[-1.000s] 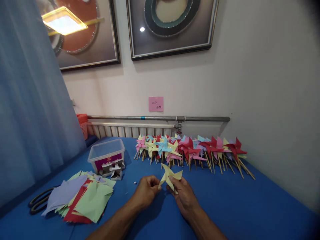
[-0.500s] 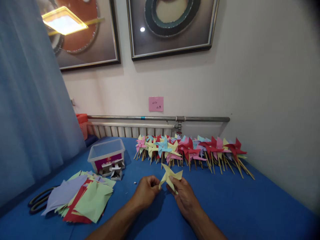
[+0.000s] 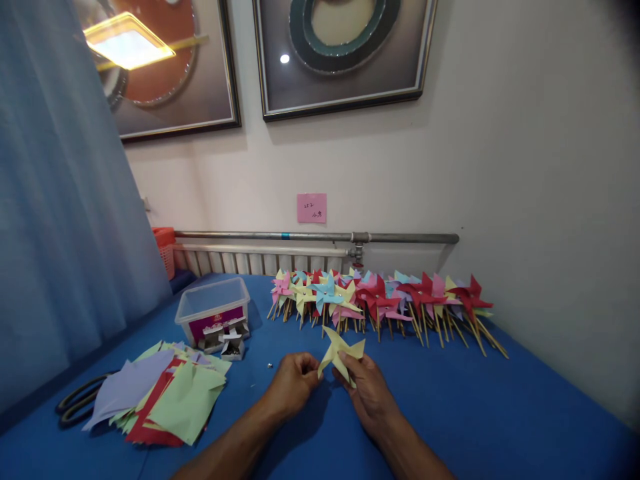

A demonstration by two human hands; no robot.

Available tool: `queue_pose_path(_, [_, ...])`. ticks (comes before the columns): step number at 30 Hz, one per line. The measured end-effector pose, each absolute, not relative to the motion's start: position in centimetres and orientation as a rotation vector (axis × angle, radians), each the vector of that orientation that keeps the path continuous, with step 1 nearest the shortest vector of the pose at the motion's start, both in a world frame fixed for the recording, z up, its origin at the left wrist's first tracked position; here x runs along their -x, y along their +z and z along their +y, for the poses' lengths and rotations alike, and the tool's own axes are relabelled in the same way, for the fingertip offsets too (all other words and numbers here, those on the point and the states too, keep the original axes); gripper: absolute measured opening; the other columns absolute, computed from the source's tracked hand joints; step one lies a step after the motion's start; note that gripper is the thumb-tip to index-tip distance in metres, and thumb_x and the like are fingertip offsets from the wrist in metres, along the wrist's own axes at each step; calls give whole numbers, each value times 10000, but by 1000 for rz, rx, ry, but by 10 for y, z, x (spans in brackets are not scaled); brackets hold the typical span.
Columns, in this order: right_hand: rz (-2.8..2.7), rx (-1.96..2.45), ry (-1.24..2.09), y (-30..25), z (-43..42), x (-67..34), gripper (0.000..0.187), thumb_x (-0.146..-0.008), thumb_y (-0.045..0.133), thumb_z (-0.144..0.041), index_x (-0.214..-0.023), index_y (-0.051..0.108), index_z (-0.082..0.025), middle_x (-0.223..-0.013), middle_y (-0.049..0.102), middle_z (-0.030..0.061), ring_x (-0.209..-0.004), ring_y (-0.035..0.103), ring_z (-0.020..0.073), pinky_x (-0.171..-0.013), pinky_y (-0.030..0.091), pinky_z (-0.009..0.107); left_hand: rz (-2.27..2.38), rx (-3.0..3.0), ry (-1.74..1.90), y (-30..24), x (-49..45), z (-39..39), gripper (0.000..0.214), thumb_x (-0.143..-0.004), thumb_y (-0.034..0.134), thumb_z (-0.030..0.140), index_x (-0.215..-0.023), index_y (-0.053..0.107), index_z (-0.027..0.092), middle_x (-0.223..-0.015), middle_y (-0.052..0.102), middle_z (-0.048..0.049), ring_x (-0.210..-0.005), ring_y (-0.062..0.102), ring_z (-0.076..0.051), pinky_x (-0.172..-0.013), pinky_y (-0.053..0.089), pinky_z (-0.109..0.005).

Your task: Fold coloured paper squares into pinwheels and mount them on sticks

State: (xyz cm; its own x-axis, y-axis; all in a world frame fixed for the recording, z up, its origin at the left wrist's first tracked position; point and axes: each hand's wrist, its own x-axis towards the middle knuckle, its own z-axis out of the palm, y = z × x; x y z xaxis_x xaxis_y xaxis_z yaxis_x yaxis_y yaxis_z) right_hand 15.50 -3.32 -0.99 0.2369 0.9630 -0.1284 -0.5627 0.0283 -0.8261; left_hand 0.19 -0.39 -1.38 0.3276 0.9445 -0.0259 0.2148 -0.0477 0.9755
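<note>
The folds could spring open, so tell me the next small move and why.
Probably firm up the pinch of the right hand on the yellow paper pinwheel: the thumb lies near the centre, where the folds meet, while the left hand is only at one blade tip.

Two hands in action: one left hand (image 3: pixel 293 383), one right hand (image 3: pixel 373 397), and one pale-yellow pinwheel (image 3: pixel 341 352) at the dial's centre! From twelve to two, stick-mounted pinwheels (image 3: pixel 379 298) crowded in dozens, too overlapped to tally, though three big red ones (image 3: pixel 424 291) stood out! Ten o'clock: one clear tub (image 3: pixel 203 325). Nine: at least two small white boxes (image 3: pixel 232 347), one paper pile (image 3: pixel 175 393), sheets beyond counting, one pair of scissors (image 3: pixel 64 420)! Twelve: one pink note (image 3: pixel 312 208), one framed picture (image 3: pixel 345 80); eleven showed a second (image 3: pixel 170 87)!
</note>
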Motion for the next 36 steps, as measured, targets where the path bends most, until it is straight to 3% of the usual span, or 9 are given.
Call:
queue_pose_path(19, [-606, 887, 1246, -12, -31, -154, 288, -527, 889, -329, -655, 653, -225, -742, 765, 24, -878, 718, 287, -703, 532, 322, 1124, -1617, 854, -18, -9, -11, 214, -761, 678, 340, -693, 564, 172, -565, 415, 68, -557, 346, -98, -544, 259, -246])
queue_pose_path(36, [-659, 920, 1205, -16, -28, -153, 268, -554, 856, -384, -697, 677, -245, -741, 773, 26, -862, 723, 301, -676, 525, 326, 1113, -1671, 910, -27, -11, -12, 189, -796, 631, 320, -700, 559, 174, -580, 421, 58, -568, 348, -103, -549, 254, -246])
